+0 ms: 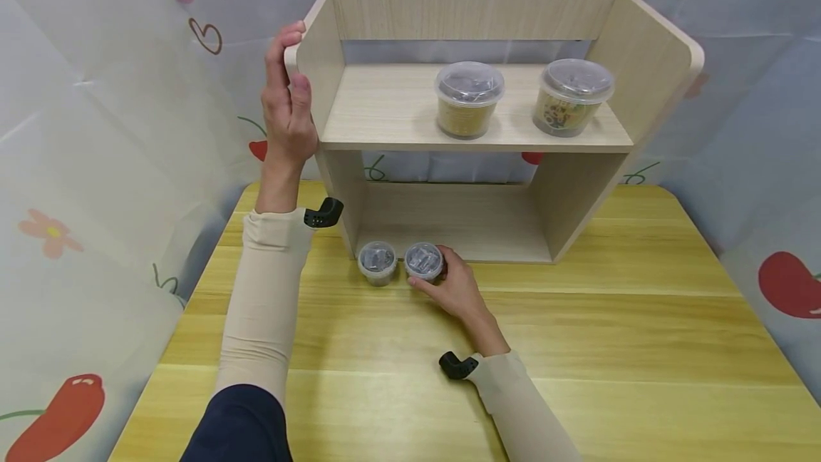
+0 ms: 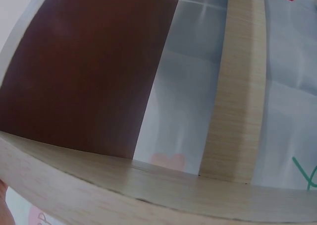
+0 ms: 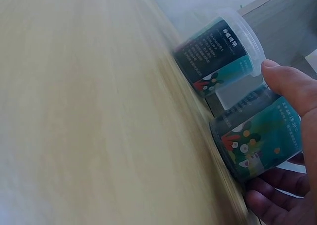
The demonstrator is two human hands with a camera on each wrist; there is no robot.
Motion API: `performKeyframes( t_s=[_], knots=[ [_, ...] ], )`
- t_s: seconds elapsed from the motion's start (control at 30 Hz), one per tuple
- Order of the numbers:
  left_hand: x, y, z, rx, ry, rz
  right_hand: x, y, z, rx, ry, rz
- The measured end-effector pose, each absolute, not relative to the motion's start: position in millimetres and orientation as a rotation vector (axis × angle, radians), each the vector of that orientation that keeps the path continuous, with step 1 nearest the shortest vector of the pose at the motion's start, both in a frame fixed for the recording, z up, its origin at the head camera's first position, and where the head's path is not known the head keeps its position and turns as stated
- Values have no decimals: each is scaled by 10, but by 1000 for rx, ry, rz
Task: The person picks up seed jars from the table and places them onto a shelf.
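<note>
My left hand (image 1: 288,102) grips the upper left side panel of a pale wooden shelf unit (image 1: 474,146), thumb at the front edge. In the left wrist view, the shelf's side panel (image 2: 163,188) hides most of that hand. My right hand (image 1: 457,284) holds a small lidded plastic cup (image 1: 424,260) at the shelf's foot, thumb and fingers on opposite sides. A matching cup (image 1: 377,262) stands just to its left. In the right wrist view, the held cup (image 3: 262,136) shows a dark and teal printed label, as does its neighbour (image 3: 218,56).
Two larger lidded tubs, one with yellowish contents (image 1: 468,102) and one with mixed-coloured contents (image 1: 571,98), stand on the upper shelf board. The unit stands on a wood-grain table (image 1: 641,348). Printed cloth (image 1: 96,127) hangs behind and at both sides.
</note>
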State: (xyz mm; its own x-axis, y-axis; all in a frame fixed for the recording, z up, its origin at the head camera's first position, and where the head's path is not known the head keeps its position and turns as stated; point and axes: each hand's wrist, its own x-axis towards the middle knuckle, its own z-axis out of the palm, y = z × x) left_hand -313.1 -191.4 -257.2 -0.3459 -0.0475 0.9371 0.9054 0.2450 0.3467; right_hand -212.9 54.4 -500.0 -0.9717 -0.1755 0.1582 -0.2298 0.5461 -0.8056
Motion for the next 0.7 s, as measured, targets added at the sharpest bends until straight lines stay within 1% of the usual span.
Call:
performKeyframes(
  t_s=[0.53,0.7],
  knots=[
    [-3025,-1850,-2509,-812,-1571,-1241,-2132,605,-4983,310,-2680,1461],
    [-3043,-1862,-2524,-810,-1568,-1243,-2134,635,-4990,291,-2659,1481]
  ],
)
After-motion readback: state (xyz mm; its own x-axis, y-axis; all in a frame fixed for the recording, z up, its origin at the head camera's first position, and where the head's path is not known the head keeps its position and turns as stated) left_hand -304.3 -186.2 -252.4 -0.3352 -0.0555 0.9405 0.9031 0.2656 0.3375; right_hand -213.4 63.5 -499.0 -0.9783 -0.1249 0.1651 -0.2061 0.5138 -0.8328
